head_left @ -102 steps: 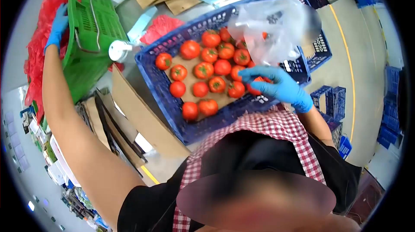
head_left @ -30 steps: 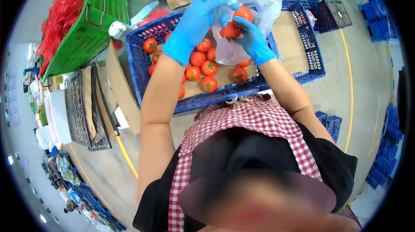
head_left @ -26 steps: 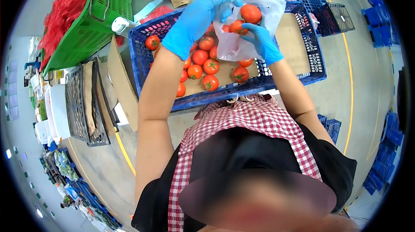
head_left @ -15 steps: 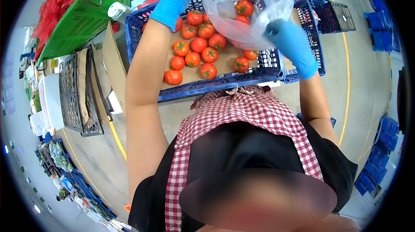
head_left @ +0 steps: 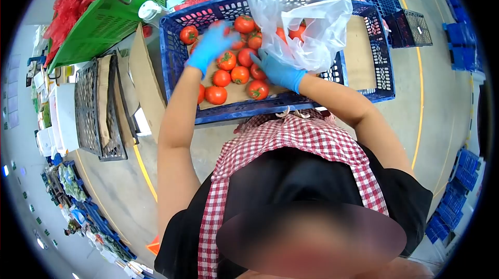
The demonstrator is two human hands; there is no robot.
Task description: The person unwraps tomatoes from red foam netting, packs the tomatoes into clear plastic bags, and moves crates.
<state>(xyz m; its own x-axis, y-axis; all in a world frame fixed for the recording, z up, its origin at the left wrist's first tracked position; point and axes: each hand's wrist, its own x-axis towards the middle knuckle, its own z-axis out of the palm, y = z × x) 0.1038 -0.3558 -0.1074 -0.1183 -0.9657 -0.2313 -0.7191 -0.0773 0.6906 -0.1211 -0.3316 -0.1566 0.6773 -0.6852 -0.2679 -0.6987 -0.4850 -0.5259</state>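
Head view: left hand (head_left: 209,49) blurred, finger closure indeterminable; right hand (head_left: 283,71), fingers parted near tomatoes (head_left: 239,75), bag (head_left: 327,16) at one o'clock. Cup fruit lightly, without pinching.

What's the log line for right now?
left hand: over tomatoes, motion-blurred; right hand: at tomatoes beside plastic bag; plastic bag: tomatoes showing; blue crate: loose tomatoes inside

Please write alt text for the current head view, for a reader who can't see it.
Two blue-gloved hands work over red tomatoes in a blue crate: the left hand, blurred, above them, the right hand among them beside a translucent plastic bag. A green crate stands at upper left.
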